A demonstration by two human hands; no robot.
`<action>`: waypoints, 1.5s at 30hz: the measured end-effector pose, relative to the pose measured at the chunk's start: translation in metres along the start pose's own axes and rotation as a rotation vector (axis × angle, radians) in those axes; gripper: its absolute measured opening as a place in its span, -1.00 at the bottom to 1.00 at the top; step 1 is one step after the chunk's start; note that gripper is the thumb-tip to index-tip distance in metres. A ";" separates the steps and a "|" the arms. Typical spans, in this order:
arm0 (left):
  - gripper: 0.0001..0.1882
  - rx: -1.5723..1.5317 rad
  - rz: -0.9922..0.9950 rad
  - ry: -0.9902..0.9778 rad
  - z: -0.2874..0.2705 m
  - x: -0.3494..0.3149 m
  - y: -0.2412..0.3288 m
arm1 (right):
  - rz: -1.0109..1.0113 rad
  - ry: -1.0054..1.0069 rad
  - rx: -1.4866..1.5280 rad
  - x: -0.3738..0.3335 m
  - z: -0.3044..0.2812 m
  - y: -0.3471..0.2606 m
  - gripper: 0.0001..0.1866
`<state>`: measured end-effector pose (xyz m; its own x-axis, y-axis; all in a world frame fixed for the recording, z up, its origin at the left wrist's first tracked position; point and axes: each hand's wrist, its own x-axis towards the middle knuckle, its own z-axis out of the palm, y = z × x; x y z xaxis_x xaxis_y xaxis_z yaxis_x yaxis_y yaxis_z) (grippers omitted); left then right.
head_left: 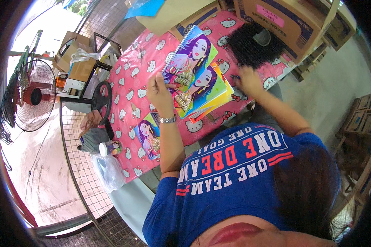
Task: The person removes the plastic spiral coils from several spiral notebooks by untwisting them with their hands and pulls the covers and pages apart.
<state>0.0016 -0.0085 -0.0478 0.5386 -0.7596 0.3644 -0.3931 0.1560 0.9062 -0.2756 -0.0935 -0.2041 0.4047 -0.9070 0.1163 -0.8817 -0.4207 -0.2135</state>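
One spiral notebook [189, 57], its cover showing a long-haired figure, is in your left hand [160, 92], which grasps it at its near left corner, over the middle of the pink tabletop [125, 107]. Overlapping notebook covers [208, 96] with matching artwork fan out just beside it, toward the tabletop's near edge. Your right hand [248, 81] is bent near that edge, between those covers and a heap of black binding coils [249, 46]; it is blurred, so I cannot tell whether it grips anything. A brown carton [301, 39] stands beyond the coils at the far right corner, and another illustrated cover [147, 138] lies by the near left corner
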 end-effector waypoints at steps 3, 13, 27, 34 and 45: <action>-0.81 -0.020 0.024 -0.005 0.000 0.003 -0.001 | -0.078 0.153 -0.046 -0.043 0.023 -0.007 -0.29; -0.84 -0.105 0.053 -0.038 0.005 -0.014 0.004 | -0.262 0.387 0.747 -0.024 -0.101 -0.057 -0.25; -0.71 0.180 0.307 0.057 0.005 -0.025 -0.010 | -0.494 -0.301 1.186 0.001 -0.124 -0.117 -0.44; -0.81 0.146 0.325 0.151 -0.056 -0.006 0.028 | -0.557 0.174 1.382 0.005 -0.129 -0.094 -0.40; -0.82 1.340 0.071 -0.100 -0.181 0.017 -0.048 | 0.044 -0.200 0.467 0.010 0.010 0.000 -0.59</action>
<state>0.1641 0.0854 -0.0463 0.4533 -0.8271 0.3323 -0.8691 -0.4928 -0.0411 -0.2694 -0.1024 -0.2126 0.4479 -0.8905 -0.0806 -0.7151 -0.3026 -0.6302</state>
